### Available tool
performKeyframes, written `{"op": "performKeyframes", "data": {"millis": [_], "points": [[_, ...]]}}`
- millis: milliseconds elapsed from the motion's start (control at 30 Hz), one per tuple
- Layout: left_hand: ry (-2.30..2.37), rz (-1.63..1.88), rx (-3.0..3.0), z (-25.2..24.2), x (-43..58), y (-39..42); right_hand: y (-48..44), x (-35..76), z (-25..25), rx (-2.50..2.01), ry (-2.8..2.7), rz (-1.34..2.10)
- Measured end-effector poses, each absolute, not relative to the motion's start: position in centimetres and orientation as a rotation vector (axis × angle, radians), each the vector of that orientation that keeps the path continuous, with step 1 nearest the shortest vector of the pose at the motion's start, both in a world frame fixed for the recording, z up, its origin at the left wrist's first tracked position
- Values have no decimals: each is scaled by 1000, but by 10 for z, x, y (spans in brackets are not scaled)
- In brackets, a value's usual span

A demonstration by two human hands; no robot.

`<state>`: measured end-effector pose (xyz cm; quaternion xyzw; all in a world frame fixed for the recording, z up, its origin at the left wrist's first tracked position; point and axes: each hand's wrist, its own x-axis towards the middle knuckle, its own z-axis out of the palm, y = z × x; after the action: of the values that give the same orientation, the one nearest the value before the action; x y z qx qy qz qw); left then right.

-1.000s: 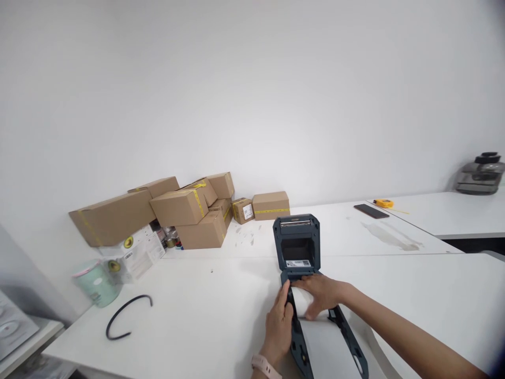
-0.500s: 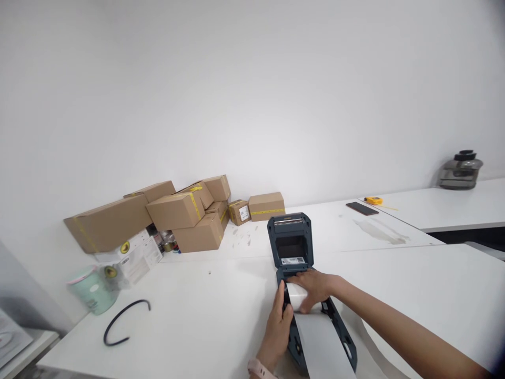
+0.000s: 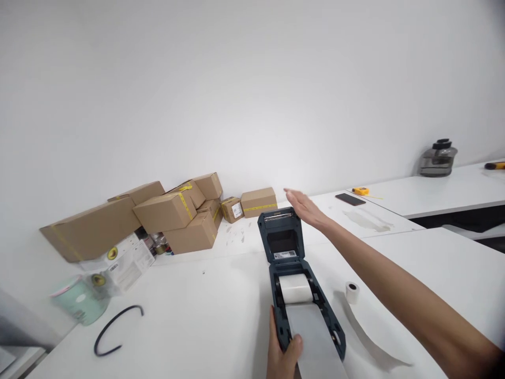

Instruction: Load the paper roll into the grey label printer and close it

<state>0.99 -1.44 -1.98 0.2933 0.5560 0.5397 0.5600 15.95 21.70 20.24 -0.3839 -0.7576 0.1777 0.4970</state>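
A dark blue label printer [image 3: 275, 295] lies on the white table with its lid [image 3: 262, 234] raised. Inside sits a white paper roll [image 3: 295, 288], its strip [image 3: 313, 337] running out over the front toward me. My left hand [image 3: 282, 352] grips the printer's near left side, the thumb pressing on the strip's edge. My right hand [image 3: 306, 207] is at the lid's upper right corner, fingers stretched out and partly behind it; whether it touches the lid is hard to tell.
A small white roll [image 3: 352, 292] with a loose paper tail stands right of the printer. Cardboard boxes [image 3: 189, 231] are piled at the back left, near a mint green canister [image 3: 84, 300] and a black curved cord [image 3: 100, 337]. A phone [image 3: 350, 199] and yellow tape measure [image 3: 360, 191] lie farther back.
My right hand has left the paper roll and risen to the top of the lid. My left hand has slid toward me along the printer's side, its thumb now on the strip.
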Motion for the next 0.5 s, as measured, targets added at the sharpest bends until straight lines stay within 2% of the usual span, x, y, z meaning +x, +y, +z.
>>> {"op": "performKeyframes", "data": {"millis": [100, 233, 500], "points": [[1266, 1325, 669, -21, 11, -18, 215, 153, 194, -915, -1889, 529], [1237, 1336, 699, -22, 10, -19, 165, 163, 162, -861, -1872, 556], [1110, 1448, 914, -39, 7, -24, 40, 190, 37, -847, -1813, 355]]}}
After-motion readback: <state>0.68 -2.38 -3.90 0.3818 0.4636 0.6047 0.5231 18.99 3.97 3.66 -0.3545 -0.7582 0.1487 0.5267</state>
